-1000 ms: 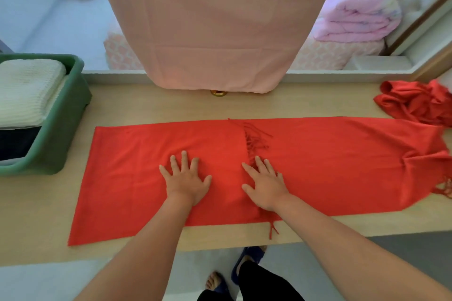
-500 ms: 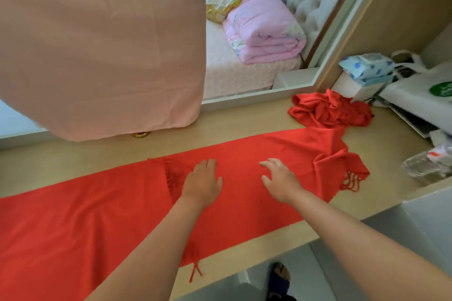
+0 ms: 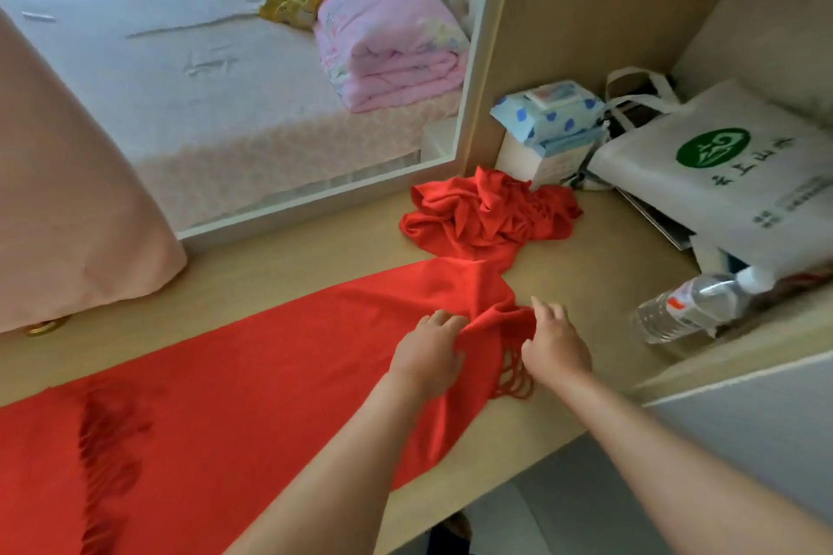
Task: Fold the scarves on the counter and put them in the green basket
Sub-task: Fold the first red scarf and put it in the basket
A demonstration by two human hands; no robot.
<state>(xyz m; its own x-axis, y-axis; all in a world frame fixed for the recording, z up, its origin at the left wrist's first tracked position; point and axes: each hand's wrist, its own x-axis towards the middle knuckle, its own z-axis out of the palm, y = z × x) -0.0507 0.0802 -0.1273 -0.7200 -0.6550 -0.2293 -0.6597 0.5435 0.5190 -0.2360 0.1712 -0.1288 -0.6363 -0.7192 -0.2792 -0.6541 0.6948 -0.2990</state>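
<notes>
The left hand (image 3: 428, 347) lies curled on the bunched far end of the spread red scarf (image 3: 252, 379), fingers pinching a ridge of cloth. The right hand (image 3: 556, 349) sits just beside it on the other side of that ridge, fingers partly bent and tips touching the tabletop (image 3: 599, 284); whether it has cloth in its grip I cannot tell. Between the two wrists hangs the fringe (image 3: 514, 374).

Judging by this, the step is gathering the crumpled end so it can be carried over for the lengthwise fold. To do it well, each hand wants one corner of the end edge (not the middle wad), then pulls the corners apart so the edge lies straight before lifting.

Beyond the hands, a second scarf (image 3: 487, 212) sits crumpled and touches the spread one; lifting low should leave it undisturbed. A water bottle (image 3: 689, 306) lies to the right of the right hand, near enough to catch a sweep. The green basket is not in view.
</notes>
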